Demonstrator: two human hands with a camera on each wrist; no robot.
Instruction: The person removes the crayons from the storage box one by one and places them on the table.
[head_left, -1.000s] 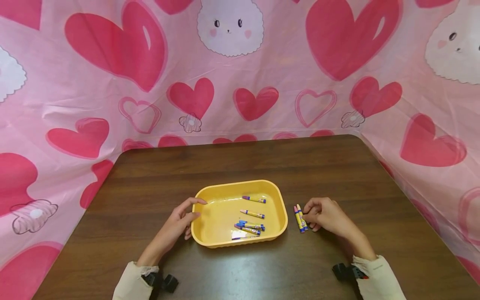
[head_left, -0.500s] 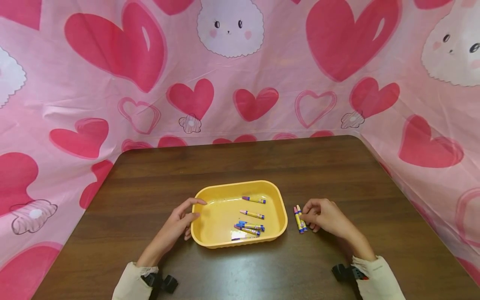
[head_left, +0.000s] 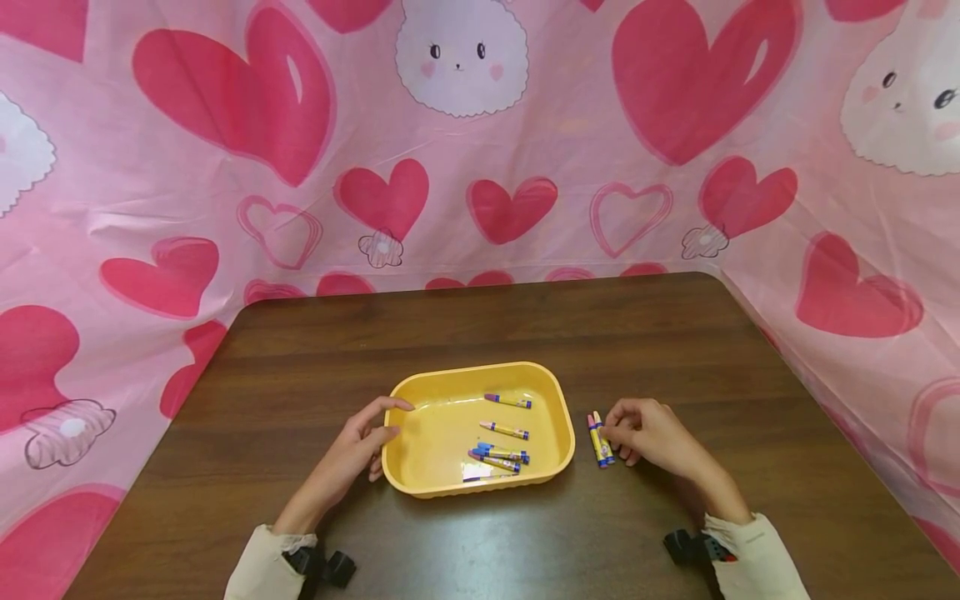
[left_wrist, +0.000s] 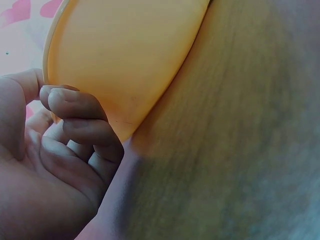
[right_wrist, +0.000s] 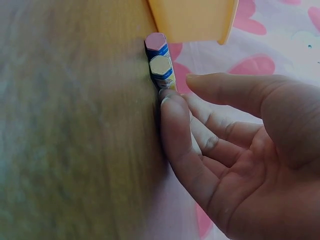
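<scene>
In the head view a shallow yellow tray [head_left: 442, 371] stands mid-table with several crayons [head_left: 510, 430] in its right half. My left hand [head_left: 363, 437] grips the tray's left end, with finger and thumb at the rim. Right of the tray, two crayons lie side by side on the table, a pink crayon [head_left: 596, 442] and a cream crayon [head_left: 598, 423]. My right hand [head_left: 648, 429] rests just right of this pair, fingers bent. In the right wrist view, its fingertips [right_wrist: 172, 107] are right at the cream crayon's side, while the thumb [right_wrist: 225, 90] stands apart.
The brown wooden table [head_left: 480, 325] extends around the tray. A pink cloth [head_left: 570, 108] with hearts and rabbit faces hangs behind and beside it. Black wrist devices [head_left: 341, 568] sit at both cuffs.
</scene>
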